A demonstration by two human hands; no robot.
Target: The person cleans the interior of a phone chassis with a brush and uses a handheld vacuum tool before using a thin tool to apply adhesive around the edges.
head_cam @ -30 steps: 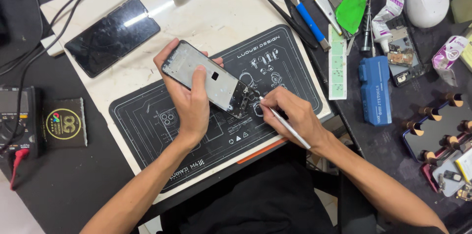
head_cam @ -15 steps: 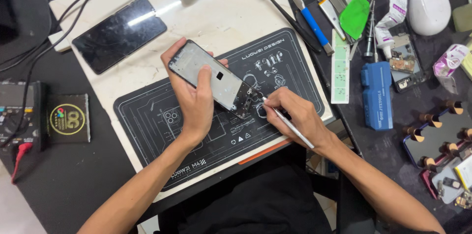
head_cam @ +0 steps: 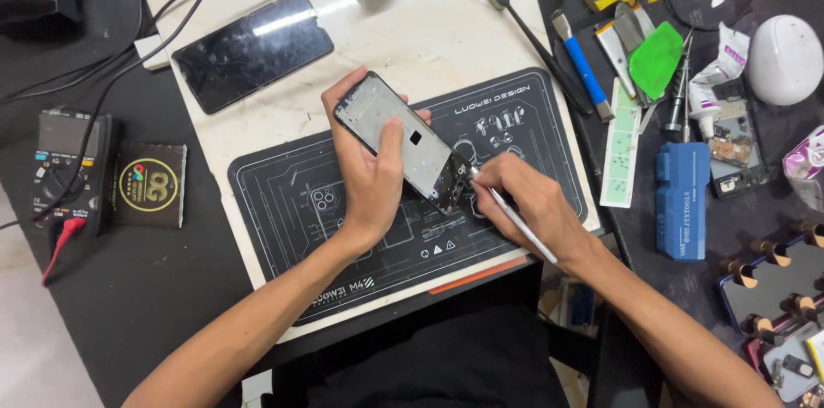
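**Phone frame, held over mat**

Grip: left hand (head_cam: 371,169) clamped round the frame (head_cam: 403,144), thumb across its face. Right hand (head_cam: 530,206) closed on a slim silver tool (head_cam: 515,217), tip at the frame's lower end.

Orientation: long axis diagonal, upper end toward top-left, lower end toward bottom-right, raised above the mat (head_cam: 292,202).

Surface: dark printed mat on a pale slab (head_cam: 429,30); black bench (head_cam: 129,288) around it. Phone (head_cam: 251,49) lies well apart at upper left; meter (head_cam: 67,163) at far left; blue box (head_cam: 682,199) and mixed tools at right.

Appearance: frame is black-edged with a grey inner plate, a square cut-out and dark clutter at the lower end.
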